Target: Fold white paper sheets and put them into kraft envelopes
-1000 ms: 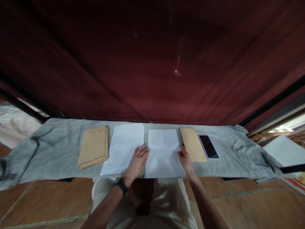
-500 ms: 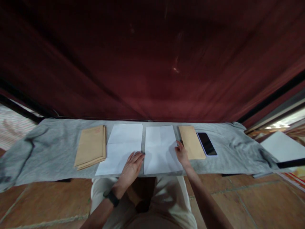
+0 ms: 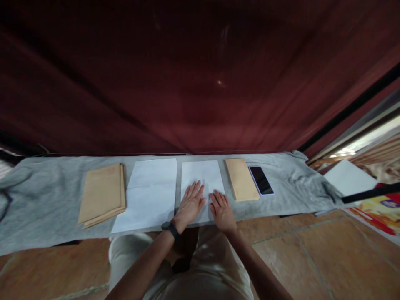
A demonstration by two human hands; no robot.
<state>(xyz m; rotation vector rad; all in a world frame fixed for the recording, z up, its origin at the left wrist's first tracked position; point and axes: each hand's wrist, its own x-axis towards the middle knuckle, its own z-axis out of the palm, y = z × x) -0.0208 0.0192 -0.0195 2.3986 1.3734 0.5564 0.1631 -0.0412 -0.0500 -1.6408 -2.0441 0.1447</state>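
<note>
Both hands rest flat on the right-hand sheet of white paper [image 3: 201, 170], which lies on the grey cloth. My left hand [image 3: 190, 205], with a dark watch on its wrist, has its fingers stretched out over the sheet's left half. Beside it my right hand [image 3: 221, 211] lies palm down with its fingers extended near the sheet's right edge. Neither hand holds anything. To the left are more white sheets [image 3: 150, 191] with a faint crease across them. The near part of the right-hand sheet is hidden under my hands.
A stack of brown envelopes [image 3: 101, 191] lies at the left. Narrower tan envelopes [image 3: 242, 179] lie at the right, beside a dark-screened phone [image 3: 261, 180]. The grey cloth [image 3: 290, 183] covers the narrow table. Behind it hangs a dark red curtain [image 3: 187, 104].
My left hand has moved right, onto the right-hand sheet. My right hand has come in from that sheet's right edge and flattened on it. The view has shifted slightly right.
</note>
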